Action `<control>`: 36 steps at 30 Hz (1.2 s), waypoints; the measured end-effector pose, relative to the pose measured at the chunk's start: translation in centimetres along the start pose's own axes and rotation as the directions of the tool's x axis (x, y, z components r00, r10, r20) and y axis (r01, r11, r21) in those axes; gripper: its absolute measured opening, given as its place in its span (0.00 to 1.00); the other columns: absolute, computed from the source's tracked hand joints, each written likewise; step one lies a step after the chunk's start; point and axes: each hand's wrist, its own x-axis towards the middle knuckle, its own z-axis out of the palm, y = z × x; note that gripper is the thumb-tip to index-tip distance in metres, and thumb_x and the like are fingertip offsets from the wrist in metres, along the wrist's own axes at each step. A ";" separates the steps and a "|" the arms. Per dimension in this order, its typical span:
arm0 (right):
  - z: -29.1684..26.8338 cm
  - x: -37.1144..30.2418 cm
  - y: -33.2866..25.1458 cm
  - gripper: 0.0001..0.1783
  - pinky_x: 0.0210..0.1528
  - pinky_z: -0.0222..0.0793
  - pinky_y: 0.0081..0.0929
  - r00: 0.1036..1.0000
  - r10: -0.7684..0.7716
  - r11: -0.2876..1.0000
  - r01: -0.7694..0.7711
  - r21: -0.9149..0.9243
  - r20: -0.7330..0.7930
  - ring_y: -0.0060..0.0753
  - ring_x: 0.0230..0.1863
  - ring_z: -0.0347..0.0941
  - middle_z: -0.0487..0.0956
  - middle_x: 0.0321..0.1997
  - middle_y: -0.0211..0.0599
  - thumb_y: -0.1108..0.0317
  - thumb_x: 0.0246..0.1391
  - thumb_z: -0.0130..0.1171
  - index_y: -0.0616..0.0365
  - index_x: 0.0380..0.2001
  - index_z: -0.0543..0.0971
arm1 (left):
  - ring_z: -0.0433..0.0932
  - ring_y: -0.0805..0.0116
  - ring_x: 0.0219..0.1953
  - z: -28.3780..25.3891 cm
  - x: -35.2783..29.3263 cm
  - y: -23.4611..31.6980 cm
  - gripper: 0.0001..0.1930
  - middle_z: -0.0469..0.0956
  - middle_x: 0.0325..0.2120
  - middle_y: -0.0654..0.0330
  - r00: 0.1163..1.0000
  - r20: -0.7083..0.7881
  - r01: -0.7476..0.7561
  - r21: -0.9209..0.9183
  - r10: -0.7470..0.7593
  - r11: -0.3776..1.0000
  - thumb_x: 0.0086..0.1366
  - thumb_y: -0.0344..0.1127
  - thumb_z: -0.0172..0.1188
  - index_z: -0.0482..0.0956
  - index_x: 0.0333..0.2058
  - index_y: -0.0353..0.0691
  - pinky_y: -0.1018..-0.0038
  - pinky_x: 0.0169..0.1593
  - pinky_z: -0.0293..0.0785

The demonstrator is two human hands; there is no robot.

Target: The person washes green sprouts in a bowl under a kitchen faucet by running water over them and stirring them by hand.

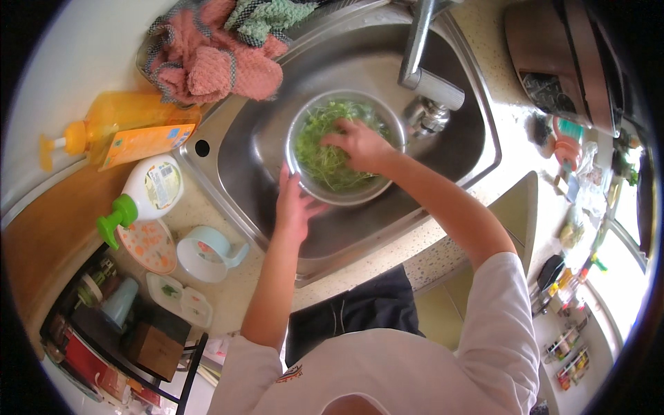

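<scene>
A round metal bowl stands in the stainless steel sink, filled with water and thin-stemmed leafy greens. My right hand reaches into it from the right, its fingers curled among the greens; their tips are partly hidden. At the bowl's near left side, my left hand holds the rim from outside, thumb up along the edge and the other fingers below it. Beyond my right hand is the chrome faucet, its spout swung away from the bowl.
Pink cloths and a green cloth drape at the sink's far left. Left of it stand an orange pump bottle, a white bottle with green pump, and a pale blue cup. A brownish appliance sits far right.
</scene>
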 end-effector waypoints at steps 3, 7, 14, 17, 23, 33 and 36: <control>-0.8 -0.7 -0.7 0.46 0.68 0.69 0.54 0.993 -0.108 0.989 0.113 0.101 -0.045 0.60 0.63 0.70 0.67 0.71 0.43 0.75 0.39 0.71 0.28 0.64 0.73 | 0.73 0.47 0.62 0.0 -0.2 0.2 0.33 0.61 0.70 0.56 1.000 0.010 0.004 -0.019 -0.004 1.000 0.77 0.52 0.43 0.44 0.76 0.65 0.45 0.57 0.75; -3.5 -2.9 -2.6 0.45 0.68 0.69 0.55 0.984 -0.180 0.961 0.175 -0.213 -0.002 0.56 0.68 0.68 0.62 0.76 0.38 0.73 0.46 0.66 0.26 0.68 0.69 | 0.72 0.45 0.63 -0.6 -0.3 0.3 0.37 0.64 0.69 0.55 1.000 0.019 -0.009 -0.015 0.009 1.000 0.76 0.55 0.44 0.38 0.77 0.66 0.38 0.60 0.70; -4.2 -7.0 1.0 0.23 0.49 0.82 0.38 0.990 -0.105 0.781 0.138 -0.609 0.090 0.39 0.56 0.77 0.79 0.49 0.38 0.71 0.50 0.62 0.54 0.52 0.79 | 0.71 0.43 0.63 -0.7 0.0 -0.1 0.36 0.62 0.69 0.54 1.000 0.006 0.001 -0.012 -0.001 1.000 0.77 0.53 0.42 0.37 0.77 0.66 0.37 0.60 0.70; -3.8 -6.1 1.9 0.15 0.44 0.83 0.33 0.973 0.003 0.778 0.142 -0.612 0.230 0.37 0.51 0.79 0.79 0.45 0.40 0.72 0.50 0.62 0.56 0.43 0.81 | 0.70 0.43 0.63 -0.7 0.1 -0.2 0.36 0.62 0.70 0.53 1.000 0.014 -0.003 -0.008 0.003 1.000 0.77 0.53 0.42 0.36 0.77 0.66 0.37 0.61 0.70; -1.9 -5.8 3.1 0.05 0.44 0.81 0.32 0.994 0.097 0.892 -0.062 -0.447 0.055 0.39 0.43 0.81 0.80 0.37 0.36 0.74 0.52 0.60 0.55 0.34 0.82 | 0.70 0.43 0.63 -0.4 -0.1 -0.1 0.37 0.61 0.70 0.53 1.000 0.025 -0.011 0.000 0.011 1.000 0.76 0.53 0.44 0.36 0.77 0.65 0.37 0.60 0.70; -4.8 -2.2 0.3 0.14 0.46 0.77 0.28 0.969 0.217 0.806 -0.245 0.538 0.116 0.25 0.44 0.82 0.85 0.46 0.35 0.56 0.63 0.65 0.52 0.46 0.85 | 0.70 0.43 0.63 -1.1 0.0 -0.1 0.39 0.61 0.70 0.54 1.000 0.014 -0.007 -0.013 0.007 1.000 0.75 0.53 0.46 0.36 0.77 0.64 0.38 0.59 0.72; -3.0 -2.3 1.6 0.20 0.48 0.77 0.29 0.922 0.365 0.694 -0.361 0.623 0.128 0.30 0.46 0.82 0.84 0.49 0.38 0.53 0.66 0.61 0.55 0.52 0.83 | 0.71 0.43 0.63 -0.7 0.0 -0.1 0.39 0.61 0.70 0.54 1.000 0.025 -0.005 -0.008 0.005 1.000 0.75 0.53 0.46 0.36 0.77 0.64 0.39 0.59 0.72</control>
